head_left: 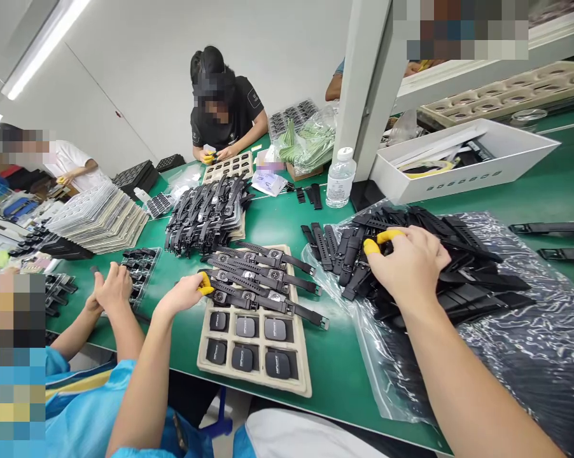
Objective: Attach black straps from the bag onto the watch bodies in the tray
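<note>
A beige tray lies in front of me, with square black watch bodies in its near compartments. Strapped black watches lie across its far part. My left hand, with yellow fingertip covers, is at the left ends of those straps; its fingers are pressed together, and what they hold is too small to name. My right hand, also with yellow covers on thumb and finger, is over a heap of black straps on a plastic bag. Its fingers are curled, their grip partly hidden.
Behind the tray stands a pile of strapped watches. A clear bottle and a white box stand beyond the straps. A co-worker's hands are close on my left; another person sits across the green table.
</note>
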Demonstrator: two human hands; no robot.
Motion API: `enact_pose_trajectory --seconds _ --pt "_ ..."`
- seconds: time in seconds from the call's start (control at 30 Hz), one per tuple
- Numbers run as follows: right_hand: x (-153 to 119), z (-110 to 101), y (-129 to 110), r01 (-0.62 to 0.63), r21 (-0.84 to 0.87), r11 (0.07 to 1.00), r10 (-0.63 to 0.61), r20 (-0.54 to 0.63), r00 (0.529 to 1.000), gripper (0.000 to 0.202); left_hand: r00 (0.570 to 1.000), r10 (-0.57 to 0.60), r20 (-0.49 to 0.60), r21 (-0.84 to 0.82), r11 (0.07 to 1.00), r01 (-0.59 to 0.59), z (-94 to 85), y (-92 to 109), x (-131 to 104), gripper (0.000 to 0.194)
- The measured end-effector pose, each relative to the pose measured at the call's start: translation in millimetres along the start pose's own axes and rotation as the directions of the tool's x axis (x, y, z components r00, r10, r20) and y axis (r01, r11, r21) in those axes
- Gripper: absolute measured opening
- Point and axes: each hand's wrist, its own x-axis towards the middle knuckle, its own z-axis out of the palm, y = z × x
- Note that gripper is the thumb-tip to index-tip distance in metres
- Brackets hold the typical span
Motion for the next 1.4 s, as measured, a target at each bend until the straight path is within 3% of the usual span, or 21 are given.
enact_pose_trajectory --seconds 0.13,0.2,0.23,0.3,0.37,0.43,0.53,0.63,0.73,0.8,0.87,0.93,1.0,1.13,1.23,1.3,1.4 --pt "2 -2 -1 0.029 0.113 0.993 -0.017 -0.107 0.994 0.019 0.984 -0.05 -0.169 0.053 0.997 0.059 2.5 8 -15 0.008" --pt "3 -4 -2 0.076 0.169 0.983 -0.041 -0.199 0.979 0.019 0.971 0.014 -0.24 0.018 1.0 -0.01 8.2 29 -29 0.012" --pt "4 -5 -3 0.099 0.193 0.976 -0.049 -0.25 0.967 0.02 0.964 0.092 -0.249 -0.02 0.995 -0.1 13.2 45 -37 0.014" --pt "5 -9 -6 0.139 0.233 0.963 -0.052 -0.346 0.937 0.024 0.94 0.282 -0.192 -0.056 0.953 -0.297 27.2 84 -54 0.019" --pt "6 -14 -13 0.18 0.293 0.939 -0.041 -0.425 0.904 0.027 0.922 0.376 -0.088 0.057 0.926 -0.372 43.7 123 -68 0.025" --pt "5 -21 -22 0.254 0.394 0.883 -0.033 -0.486 0.873 0.029 0.925 0.378 0.03 0.204 0.904 -0.376 57.4 152 -75 0.027" --pt "-1 -34 -35 0.349 0.52 0.78 -0.005 -0.553 0.833 0.027 0.931 0.329 0.156 0.331 0.871 -0.363 64.3 172 -74 0.023" --pt "-10 -42 -44 0.286 0.647 0.707 0.068 -0.465 0.883 0.019 0.923 0.335 0.191 0.367 0.847 -0.384 60.1 174 -69 0.02" --pt "-20 -36 -47 0.228 0.8 0.555 0.113 -0.345 0.932 0.016 0.918 0.342 0.198 0.386 0.834 -0.394 63.0 176 -64 0.022" --pt "-27 -25 -47 0.182 0.862 0.473 0.086 -0.251 0.964 0.026 0.93 0.322 0.174 0.414 0.833 -0.366 71.3 179 -59 0.02" --pt "-35 -13 -45 0.102 0.888 0.449 0.017 -0.122 0.992 0.03 0.937 0.314 0.154 0.428 0.833 -0.35 78.6 181 -55 0.024" --pt "-42 -2 -42 0.034 0.882 0.469 -0.059 -0.007 0.998 0.035 0.928 0.34 0.155 0.398 0.838 -0.373 78.2 178 -54 0.022" --pt "-47 4 -39 0.021 0.866 0.5 -0.127 0.049 0.991 0.039 0.914 0.389 0.119 0.318 0.857 -0.406 66.6 173 -54 0.017" --pt "-45 5 -40 0.069 0.779 0.623 -0.191 0.066 0.979 0.036 0.908 0.393 -0.142 0.053 0.919 -0.39 23.9 164 -43 0.013" --pt "-42 3 -44 0.059 0.71 0.702 -0.158 0.075 0.985 0.034 0.915 0.293 -0.279 -0.171 0.922 -0.347 5.5 169 -11 0.012" --pt "-43 3 -46 0.0 0.699 0.716 -0.126 0.129 0.984 0.037 0.919 0.235 -0.316 -0.313 0.889 -0.334 10.2 176 18 0.012" --pt "-48 4 -50 -0.116 0.741 0.662 -0.115 0.254 0.96 0.041 0.899 0.218 -0.381 -0.482 0.783 -0.394 38.0 186 57 0.025"
